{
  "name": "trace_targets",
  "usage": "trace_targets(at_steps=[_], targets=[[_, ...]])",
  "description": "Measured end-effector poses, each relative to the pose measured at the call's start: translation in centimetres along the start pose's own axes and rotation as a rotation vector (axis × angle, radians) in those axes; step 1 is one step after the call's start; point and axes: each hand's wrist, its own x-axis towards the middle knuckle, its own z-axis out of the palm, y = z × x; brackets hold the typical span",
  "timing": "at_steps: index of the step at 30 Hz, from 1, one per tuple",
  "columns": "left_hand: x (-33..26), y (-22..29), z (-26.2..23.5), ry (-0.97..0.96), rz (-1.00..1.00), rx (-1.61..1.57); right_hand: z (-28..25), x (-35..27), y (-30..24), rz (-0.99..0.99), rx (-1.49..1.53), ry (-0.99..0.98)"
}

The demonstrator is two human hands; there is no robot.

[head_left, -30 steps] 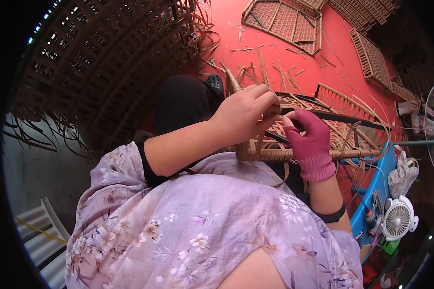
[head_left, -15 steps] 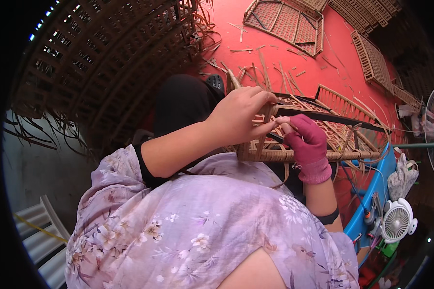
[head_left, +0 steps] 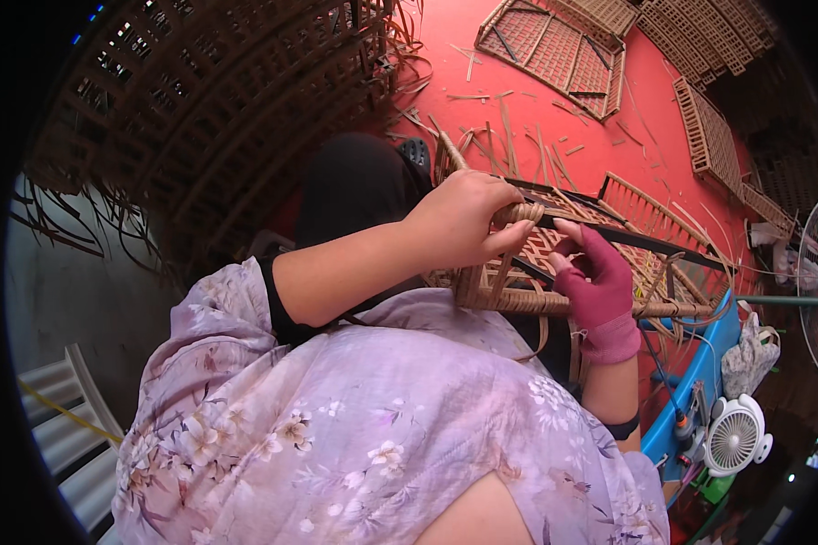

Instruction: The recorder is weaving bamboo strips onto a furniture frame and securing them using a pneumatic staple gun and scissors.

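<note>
The woven frame [head_left: 509, 297] lay across the person's lap, directly below and between the two hands, and judging by what showed, it was well advanced but unfinished. Its open lattice was in place, the near rim [head_left: 677, 310] was bound in coiled strip over much of the length in view, and a post [head_left: 454, 153] at the far left carried a tight wrapping too. A wrapped end [head_left: 524, 213] beside the left hand showed close turns of strip around it. What seemed left was the trimming and tucking of loose ends: slack strips [head_left: 720, 287] curled off the right corner, one more strip [head_left: 543, 336] hung from the near rim toward the lap, and a dark bar [head_left: 632, 237] across the frame looked bare of binding where it was visible. The left hand [head_left: 468, 216] gripped the wrapped end, fingers over the top and thumb beneath, so it was in contact with the frame. The right hand [head_left: 583, 265], in a pink glove [head_left: 609, 300] with bare fingertips, hovered just beside that end above the lattice, its thumb and forefinger parted and the other fingers loosely curled; whether it held a thin strip could not be told.
</note>
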Motion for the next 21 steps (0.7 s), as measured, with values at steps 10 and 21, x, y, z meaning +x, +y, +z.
trace_targets(at_steps=[10, 21], targets=[[-0.1, -0.2, 0.4, 0.044, 0.019, -0.012, 2.1, 2.3, -0.8, 0.092, -0.054, 0.131], [-0.5, -0.5, 0.8, 0.079, 0.053, 0.066, 1.3, 2.9, -3.2, 0.097, -0.696, 0.053]])
